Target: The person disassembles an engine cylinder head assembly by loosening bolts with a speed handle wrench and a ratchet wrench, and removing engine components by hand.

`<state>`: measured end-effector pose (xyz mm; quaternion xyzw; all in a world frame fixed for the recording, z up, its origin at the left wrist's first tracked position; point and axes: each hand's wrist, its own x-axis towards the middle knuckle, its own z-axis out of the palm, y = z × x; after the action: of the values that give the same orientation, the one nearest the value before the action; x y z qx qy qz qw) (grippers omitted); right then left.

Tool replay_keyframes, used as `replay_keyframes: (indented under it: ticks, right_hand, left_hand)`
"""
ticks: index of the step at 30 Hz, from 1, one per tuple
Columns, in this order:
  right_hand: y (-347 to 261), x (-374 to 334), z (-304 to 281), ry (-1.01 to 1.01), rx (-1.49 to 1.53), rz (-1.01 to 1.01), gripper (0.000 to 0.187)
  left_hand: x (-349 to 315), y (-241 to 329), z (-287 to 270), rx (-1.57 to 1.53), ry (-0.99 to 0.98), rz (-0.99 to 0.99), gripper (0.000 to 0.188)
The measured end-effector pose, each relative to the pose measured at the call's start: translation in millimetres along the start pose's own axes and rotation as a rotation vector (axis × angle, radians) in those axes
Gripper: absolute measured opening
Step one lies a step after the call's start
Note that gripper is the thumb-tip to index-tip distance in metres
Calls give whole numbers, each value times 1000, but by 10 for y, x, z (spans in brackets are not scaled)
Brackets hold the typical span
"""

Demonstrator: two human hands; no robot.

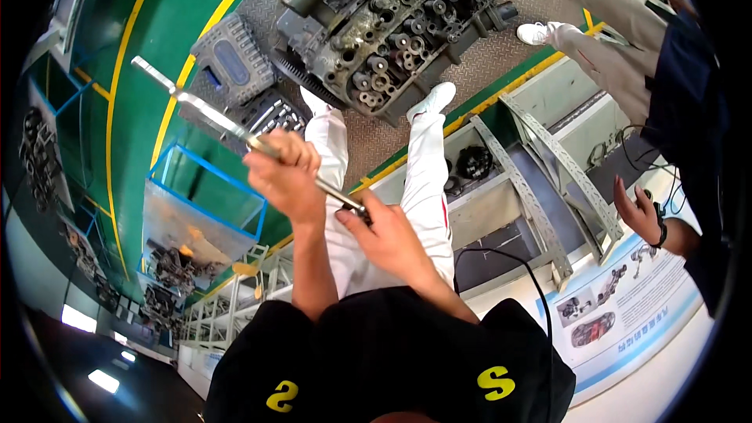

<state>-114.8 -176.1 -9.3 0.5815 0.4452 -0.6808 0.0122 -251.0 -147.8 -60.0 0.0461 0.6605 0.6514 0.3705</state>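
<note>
Left hand (pixel 286 172) first: clamped around the middle of a long metal wrench (pixel 211 115), wrapped right over it. Then the right hand (pixel 385 236): closed on the dark near end, just in front of the white trousers (pixel 423 168). Holds it slanted in midair, pointing its far end off to the left past the grey case (pixel 233 60) and the socket tray (pixel 276 115), clear of the engine (pixel 403 39). Probably feels fairly heavy, a bit nose-heavy too, totally stiff, hard to break with normal handling. Might be slippery along that shiny shaft, especially if oily. Best to grab by the dark end for control, plus mid-shaft for balance, like here.
</note>
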Motion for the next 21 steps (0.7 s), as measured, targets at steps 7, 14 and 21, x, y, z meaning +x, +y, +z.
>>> replay_keyframes:
  ticks: [7,14,21]
  right_hand:
    - [-173,446,522,-48,380,-5,41]
    - [-283,478,678,70,578,-78,47]
    - [-425,521,414,-35,632,-34,46]
  left_hand:
    - [734,277,-297,-12,-96,-4,67]
    - [1044,410,-283,37,-155,-27,69]
    - [1039,445,-147,50,-189,-4,74]
